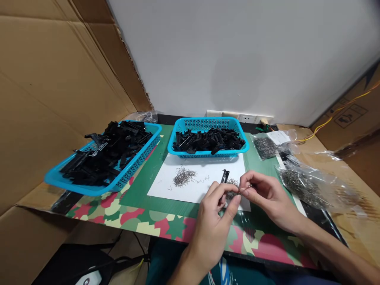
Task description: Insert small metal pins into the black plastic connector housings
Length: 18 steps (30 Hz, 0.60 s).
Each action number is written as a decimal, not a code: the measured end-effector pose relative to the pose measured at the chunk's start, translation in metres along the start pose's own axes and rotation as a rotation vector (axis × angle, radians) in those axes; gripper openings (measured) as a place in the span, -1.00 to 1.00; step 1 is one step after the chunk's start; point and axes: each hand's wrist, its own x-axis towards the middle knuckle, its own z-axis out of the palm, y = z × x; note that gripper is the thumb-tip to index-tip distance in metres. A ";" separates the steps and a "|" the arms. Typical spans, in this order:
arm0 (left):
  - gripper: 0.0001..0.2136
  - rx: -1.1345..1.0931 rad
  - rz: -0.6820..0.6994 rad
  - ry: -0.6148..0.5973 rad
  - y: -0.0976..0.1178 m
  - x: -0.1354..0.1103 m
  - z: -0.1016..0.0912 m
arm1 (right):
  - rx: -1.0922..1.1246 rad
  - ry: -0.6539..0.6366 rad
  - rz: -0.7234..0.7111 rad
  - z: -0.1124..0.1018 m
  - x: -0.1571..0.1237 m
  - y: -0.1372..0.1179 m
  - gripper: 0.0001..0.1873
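My left hand [214, 219] is closed around a small black plastic clip [225, 176] that sticks up above the fingers. Close to its right, my right hand [265, 195] pinches a tiny metal spring [248, 186] between thumb and forefinger, just beside the clip. Both hands hover over a white sheet of paper [192, 186]. On the sheet lie a pile of small metal springs [183, 176] and a second, smaller pile [231, 194], partly hidden behind my fingers.
Two blue baskets of black plastic parts stand behind the paper: one in the middle [208, 123], one at the left [101, 188]. Clear bags of metal springs [303, 184] lie at the right. Cardboard walls close both sides; wall sockets [246, 118] sit at the back.
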 end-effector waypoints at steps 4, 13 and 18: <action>-0.79 -0.036 0.015 0.086 -0.004 0.000 0.004 | -0.071 0.001 -0.013 0.004 -0.004 0.004 -0.80; -0.79 -0.049 -0.020 0.063 -0.008 0.002 0.006 | -0.351 0.056 -0.191 0.005 -0.007 0.004 -0.89; -0.76 0.103 0.037 0.038 -0.010 0.001 0.006 | -0.404 0.026 -0.229 -0.002 -0.005 0.004 -0.91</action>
